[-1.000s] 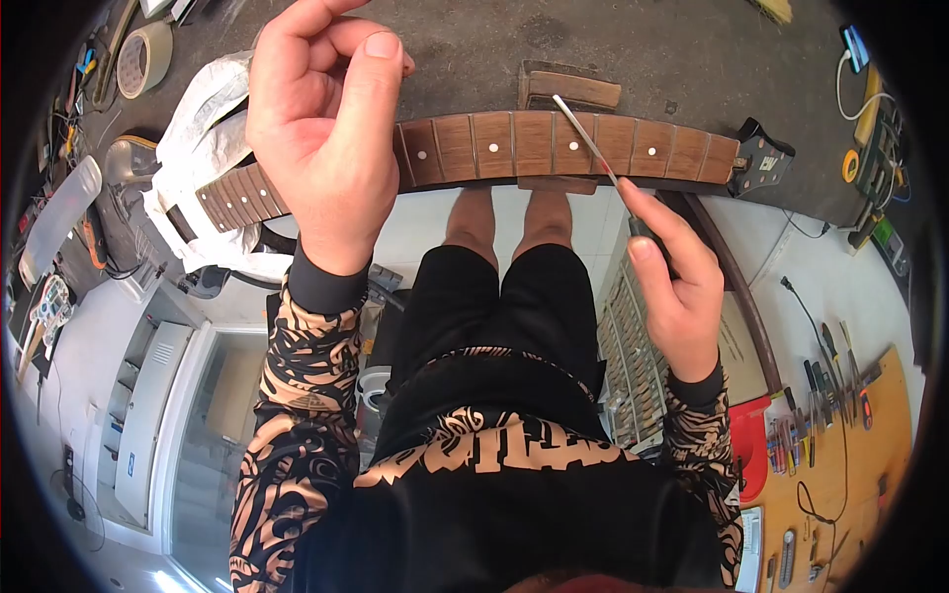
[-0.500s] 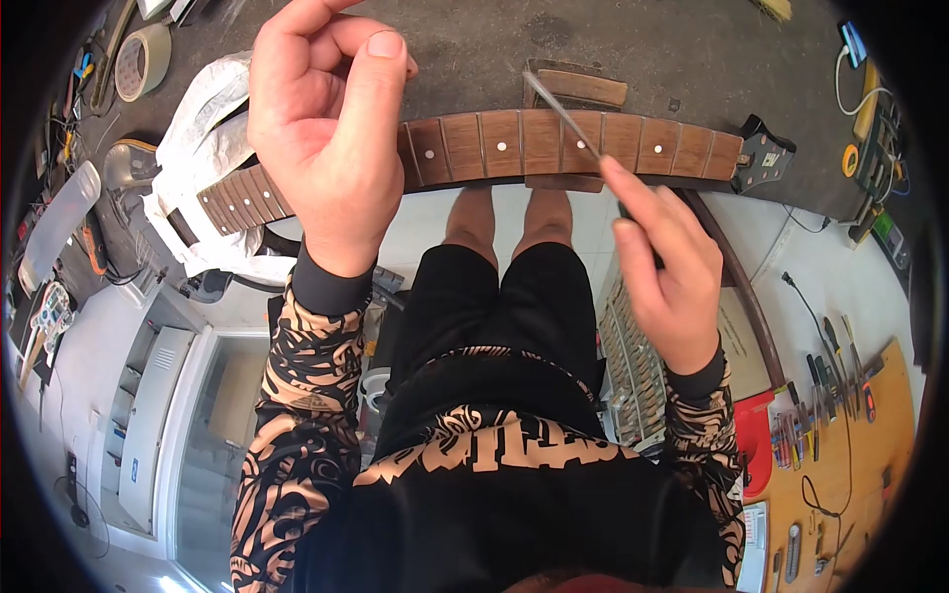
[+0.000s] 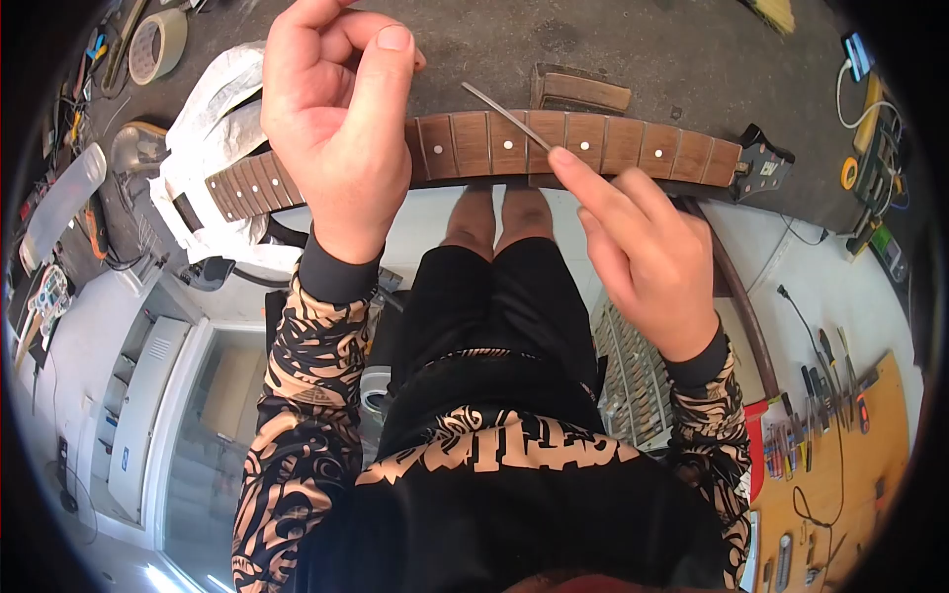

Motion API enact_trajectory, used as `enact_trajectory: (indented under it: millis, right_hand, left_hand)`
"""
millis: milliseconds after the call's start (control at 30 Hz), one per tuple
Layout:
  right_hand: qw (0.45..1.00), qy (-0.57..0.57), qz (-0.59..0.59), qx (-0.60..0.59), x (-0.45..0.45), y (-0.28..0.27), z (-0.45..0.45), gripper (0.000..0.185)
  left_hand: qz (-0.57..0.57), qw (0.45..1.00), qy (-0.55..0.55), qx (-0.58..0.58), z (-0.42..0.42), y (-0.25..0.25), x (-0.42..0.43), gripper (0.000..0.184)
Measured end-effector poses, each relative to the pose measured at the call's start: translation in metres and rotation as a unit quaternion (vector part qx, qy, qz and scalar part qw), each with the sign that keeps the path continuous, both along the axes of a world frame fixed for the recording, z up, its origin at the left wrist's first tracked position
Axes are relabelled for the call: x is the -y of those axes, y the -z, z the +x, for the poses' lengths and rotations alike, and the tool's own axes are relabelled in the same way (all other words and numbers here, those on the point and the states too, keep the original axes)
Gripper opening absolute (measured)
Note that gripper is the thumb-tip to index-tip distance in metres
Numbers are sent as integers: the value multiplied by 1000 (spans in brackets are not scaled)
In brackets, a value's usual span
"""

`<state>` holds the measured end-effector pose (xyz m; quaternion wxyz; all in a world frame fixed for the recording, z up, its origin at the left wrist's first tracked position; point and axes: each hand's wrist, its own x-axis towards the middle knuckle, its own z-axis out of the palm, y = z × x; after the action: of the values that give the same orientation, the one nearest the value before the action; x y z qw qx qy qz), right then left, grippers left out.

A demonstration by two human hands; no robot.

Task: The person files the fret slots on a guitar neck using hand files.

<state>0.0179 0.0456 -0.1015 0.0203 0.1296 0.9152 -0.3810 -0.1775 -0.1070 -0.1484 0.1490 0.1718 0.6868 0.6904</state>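
Note:
My right hand (image 3: pixel 643 252) is closed around a thin metal file (image 3: pixel 506 116), its index finger stretched along the shank. The grip end is hidden in the palm. The file slants over the fretted fingerboard of a guitar neck (image 3: pixel 623 148); whether it touches a fret I cannot tell. Above the neck, nearer the body end, hovers my left hand (image 3: pixel 341 128), palm showing. Its fingers are curled in with the thumb over them, and nothing shows in it. White covering (image 3: pixel 213 114) wraps the guitar's body, and the dark headstock (image 3: pixel 763 163) points right.
Beyond the neck lies a brown wooden block (image 3: pixel 583 91) on the dark workbench (image 3: pixel 474 49). A tape roll (image 3: pixel 158 46) sits at the far left. Cables and a phone (image 3: pixel 856 54) are at the right edge. Several tools line a wooden board (image 3: pixel 860 465) lower right.
My right hand and the file have shifted left along the fingerboard. My left hand keeps its curled pose over the neck. The whole view has shifted slightly.

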Motion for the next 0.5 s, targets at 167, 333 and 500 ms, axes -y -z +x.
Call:
enact_trajectory:
  millis: [167, 333, 500]
  right_hand:
    - [978, 91, -187, 27, 3, -5, 23, 46]
    - [963, 113, -241, 36, 5, -2, 38, 45]
    - [990, 31, -40, 128, 9, -17, 3, 56]
  left_hand:
    - [-12, 999, -30, 7, 1, 2, 2, 38]
    - [-4, 1000, -23, 0, 4, 0, 0, 39]
    - [2, 1000, -14, 16, 4, -2, -1, 40]
